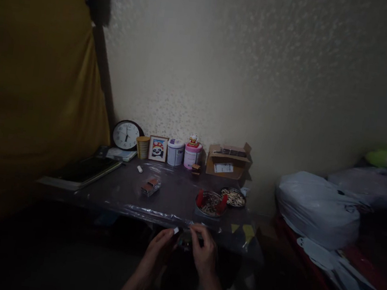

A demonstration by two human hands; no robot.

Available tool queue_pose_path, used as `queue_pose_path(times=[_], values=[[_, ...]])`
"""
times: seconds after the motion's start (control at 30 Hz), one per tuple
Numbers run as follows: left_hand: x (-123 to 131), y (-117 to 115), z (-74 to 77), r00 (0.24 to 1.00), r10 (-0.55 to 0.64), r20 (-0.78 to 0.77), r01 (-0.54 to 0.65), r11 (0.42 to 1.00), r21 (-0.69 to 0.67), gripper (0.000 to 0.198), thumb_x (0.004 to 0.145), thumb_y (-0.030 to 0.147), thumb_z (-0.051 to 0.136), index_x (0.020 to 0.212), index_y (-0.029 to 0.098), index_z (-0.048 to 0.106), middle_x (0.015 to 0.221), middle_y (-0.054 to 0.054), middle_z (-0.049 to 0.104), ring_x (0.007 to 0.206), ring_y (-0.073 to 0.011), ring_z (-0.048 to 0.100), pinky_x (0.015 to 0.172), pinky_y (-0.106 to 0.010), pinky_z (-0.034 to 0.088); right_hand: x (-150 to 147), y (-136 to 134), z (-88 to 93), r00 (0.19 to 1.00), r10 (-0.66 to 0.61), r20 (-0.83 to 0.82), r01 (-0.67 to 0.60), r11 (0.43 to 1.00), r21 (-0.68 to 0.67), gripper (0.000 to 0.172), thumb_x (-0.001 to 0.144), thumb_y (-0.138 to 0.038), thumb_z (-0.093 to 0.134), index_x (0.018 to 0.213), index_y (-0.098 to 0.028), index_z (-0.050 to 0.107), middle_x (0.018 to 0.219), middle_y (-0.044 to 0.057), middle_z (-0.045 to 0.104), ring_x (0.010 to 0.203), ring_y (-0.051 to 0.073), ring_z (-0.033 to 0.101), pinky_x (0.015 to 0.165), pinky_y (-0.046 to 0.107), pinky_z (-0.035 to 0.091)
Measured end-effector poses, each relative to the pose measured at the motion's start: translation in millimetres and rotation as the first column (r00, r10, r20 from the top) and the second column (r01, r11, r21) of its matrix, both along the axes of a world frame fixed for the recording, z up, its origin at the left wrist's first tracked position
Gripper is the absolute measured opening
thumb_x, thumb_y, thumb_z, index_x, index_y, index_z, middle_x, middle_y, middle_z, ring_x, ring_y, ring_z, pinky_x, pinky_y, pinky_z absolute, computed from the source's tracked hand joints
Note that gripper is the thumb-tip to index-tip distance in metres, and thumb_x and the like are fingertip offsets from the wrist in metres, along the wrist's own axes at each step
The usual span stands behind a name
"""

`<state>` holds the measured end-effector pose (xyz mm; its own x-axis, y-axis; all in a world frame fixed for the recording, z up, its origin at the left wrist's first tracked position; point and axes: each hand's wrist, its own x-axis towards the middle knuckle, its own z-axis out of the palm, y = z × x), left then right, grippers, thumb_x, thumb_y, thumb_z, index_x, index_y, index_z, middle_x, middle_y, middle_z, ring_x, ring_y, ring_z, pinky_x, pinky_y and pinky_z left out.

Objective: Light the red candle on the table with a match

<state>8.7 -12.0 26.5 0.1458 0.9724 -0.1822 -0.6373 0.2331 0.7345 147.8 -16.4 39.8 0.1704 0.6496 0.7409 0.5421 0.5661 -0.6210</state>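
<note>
Just off the table's front edge, my left hand [159,245] pinches a small white piece [176,230] between thumb and fingers. To its right, my right hand [205,254] has thumb and fingertips pressed together; whatever they hold is too small and dark to make out. The hands are apart. Beyond them on the plastic-covered table [173,192] stands a round tin [209,213] with small loose bits and two red pieces at its rim. A second round tray [234,198] of pale sticks touches or overlaps it from behind. Brown blocks in clear wrap [151,186] lie to the left.
Along the wall stand a clock [126,136], a yellow cup [142,148], a framed panda picture [158,149], a white tub [175,153], a pink-lidded tub [192,156] and an open cardboard box [227,164]. Yellow paper pieces [248,231] lie front right. White bags [316,207] fill the right side.
</note>
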Motion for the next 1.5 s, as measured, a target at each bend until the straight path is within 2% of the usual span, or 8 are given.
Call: queue_pose_path(times=[0.17,0.47,0.57,0.67,0.77,1.0,1.23,1.5], values=[[5,0,8.4,0.995,-0.054,0.078,0.046,0.994,0.099,0.014,0.067,0.029,0.067,0.074,0.017,0.067,0.076,-0.003,0.069,0.075,-0.0155,0.061,0.076,-0.028,0.044,-4,-6,10.2,0.995,0.043,0.088,-0.050,0.995,0.082,0.014,0.085,-0.015,0.049,0.085,-0.022,0.061,0.082,0.004,0.067,0.081,0.016,0.062,0.075,0.029,0.050],[5,-5,20.8,0.997,-0.049,0.068,0.043,0.996,0.081,0.014,0.067,0.029,0.067,0.074,0.017,0.066,0.074,-0.003,0.069,0.073,-0.0177,0.062,0.075,-0.029,0.044,-1,-16,20.4,0.995,-0.005,0.103,-0.011,0.988,0.154,0.016,0.085,-0.013,0.049,0.091,-0.022,0.061,0.087,0.005,0.067,0.085,0.017,0.062,0.076,0.032,0.050],[6,-7,24.1,0.997,-0.030,0.075,0.024,0.996,0.081,0.014,0.065,0.027,0.069,0.073,0.017,0.067,0.071,-0.002,0.069,0.072,-0.0165,0.062,0.073,-0.027,0.043,2,-12,15.8,0.977,0.055,0.204,-0.079,0.990,0.113,0.019,0.084,-0.013,0.048,0.091,-0.023,0.062,0.088,0.005,0.068,0.084,0.017,0.062,0.078,0.032,0.049],[4,-9,25.1,0.997,-0.040,0.059,0.034,0.995,0.096,0.015,0.067,0.029,0.068,0.076,0.017,0.067,0.072,-0.003,0.070,0.071,-0.0165,0.062,0.071,-0.028,0.044,12,0,4.6,0.991,-0.042,0.127,0.035,0.998,0.056,0.016,0.085,-0.018,0.047,0.084,-0.022,0.062,0.082,0.004,0.067,0.078,0.017,0.062,0.072,0.030,0.049],[-4,-8,20.4,0.999,-0.037,-0.003,0.037,0.993,0.113,0.019,0.067,0.032,0.068,0.079,0.017,0.068,0.079,-0.005,0.070,0.074,-0.0174,0.062,0.072,-0.028,0.044,25,10,2.1,0.988,-0.145,-0.053,0.145,0.989,-0.005,0.013,0.084,-0.024,0.049,0.080,-0.021,0.061,0.079,0.004,0.066,0.074,0.016,0.061,0.069,0.028,0.048],[-22,-6,-4.9,0.997,-0.026,-0.077,0.029,0.998,0.048,0.023,0.067,0.034,0.068,0.082,0.017,0.069,0.092,-0.008,0.071,0.088,-0.0195,0.061,0.078,-0.029,0.044,35,17,14.3,0.944,-0.161,-0.288,0.166,0.986,-0.007,0.016,0.079,-0.031,0.054,0.073,-0.018,0.060,0.076,0.004,0.062,0.073,0.017,0.058,0.066,0.028,0.047],[-31,-8,-35.1,0.999,-0.031,-0.008,0.031,0.999,-0.026,0.020,0.071,0.033,0.064,0.086,0.020,0.068,0.100,-0.007,0.070,0.092,-0.0193,0.062,0.080,-0.030,0.046,41,21,14.2,0.936,-0.166,-0.310,0.160,0.986,-0.045,0.017,0.077,-0.033,0.056,0.073,-0.018,0.062,0.073,0.003,0.062,0.070,0.018,0.056,0.064,0.029,0.046],[-34,-12,-39.2,0.990,-0.031,0.139,0.045,0.994,-0.096,0.015,0.068,0.028,0.067,0.081,0.021,0.069,0.089,-0.002,0.073,0.090,-0.0190,0.064,0.081,-0.030,0.047,39,22,18.2,0.883,-0.135,-0.449,0.100,0.990,-0.100,0.018,0.076,-0.034,0.059,0.077,-0.016,0.062,0.074,0.004,0.063,0.072,0.017,0.057,0.067,0.029,0.047]])
